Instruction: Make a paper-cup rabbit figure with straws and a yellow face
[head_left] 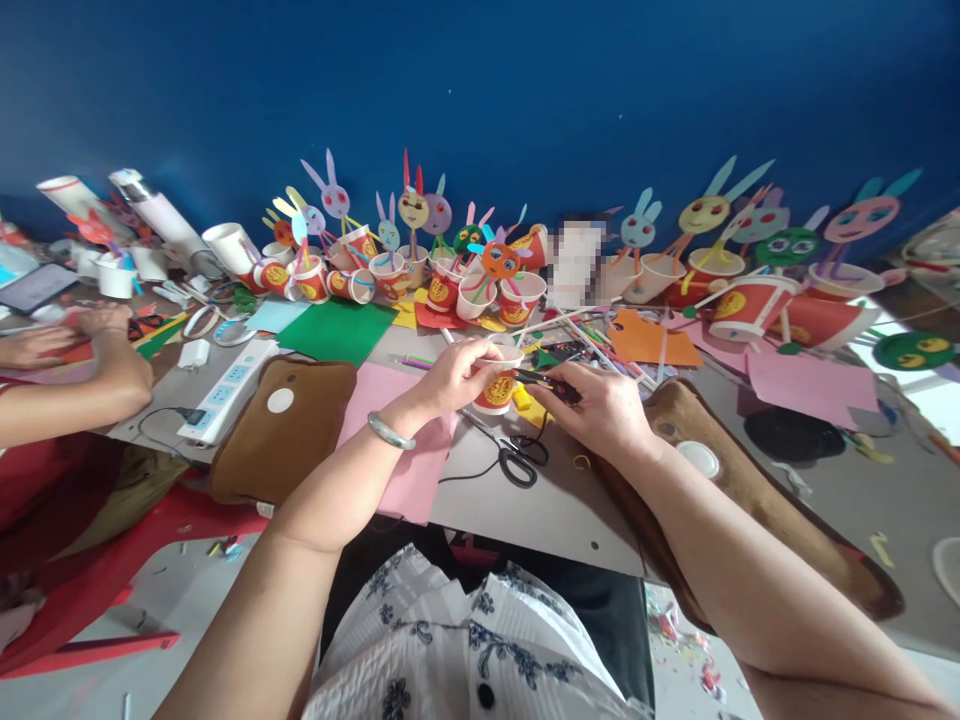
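Note:
My left hand (454, 378) is closed around a red and white paper cup (499, 384) held just above the grey table (562, 505). My right hand (600, 405) grips a dark tool (547, 382) whose tip points at the cup's side. A silver bangle (390, 432) sits on my left wrist. Black-handled scissors (514, 458) lie on the table right below both hands. A pink paper sheet (409, 440) lies under my left forearm.
A row of paper-cup rabbit figures (420, 250) lines the back of the table against the blue wall. Another person's arm (82, 375) rests at the left. A white power strip (225, 390), a brown pad (281, 425), green paper (337, 330) and orange paper (649, 340) lie around.

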